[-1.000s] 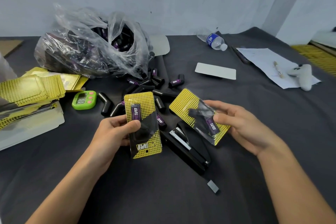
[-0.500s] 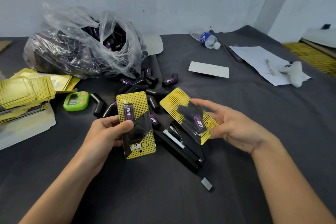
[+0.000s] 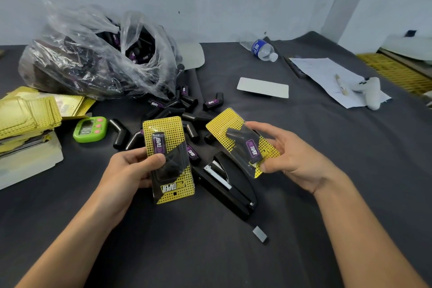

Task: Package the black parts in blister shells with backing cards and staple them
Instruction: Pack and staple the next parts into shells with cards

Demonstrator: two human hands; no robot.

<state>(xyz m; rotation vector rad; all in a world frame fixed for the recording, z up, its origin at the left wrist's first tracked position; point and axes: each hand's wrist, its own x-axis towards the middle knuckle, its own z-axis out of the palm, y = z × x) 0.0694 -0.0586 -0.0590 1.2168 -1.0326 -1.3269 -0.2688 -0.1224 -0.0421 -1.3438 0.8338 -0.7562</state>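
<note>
your left hand (image 3: 131, 170) grips the left pack (image 3: 177, 184) by its left edge, thumb curled over the clear shell. the pack stands nearly upright in front of you, and the "pro taper" print reads upside down from where you look. your right hand (image 3: 292, 159) grasps the right pack (image 3: 243, 140), which tilts off to the right, with the thumb at its near corner and the fingers wrapped behind its far edge. each pack shows a black part with a purple label under the shell, on a yellow dotted card (whether either pack is stapled is too small to tell).

the two packs are apart, both held above the dark table (image 3: 327, 170). the black stapler (image 3: 229, 189) lies on the table between and below your hands, with a small grey staple block (image 3: 260, 234) near its closer end. loose black parts (image 3: 191, 105) lie scattered just behind the packs, spilling from the clear plastic bag (image 3: 93, 61) at back left. a stack of yellow cards (image 3: 25, 112) sits at the left edge, with a green timer (image 3: 90, 129) beside it. further right are a white card (image 3: 263, 87), a water bottle (image 3: 263, 50) on its side and a paper sheet (image 3: 327, 77).
</note>
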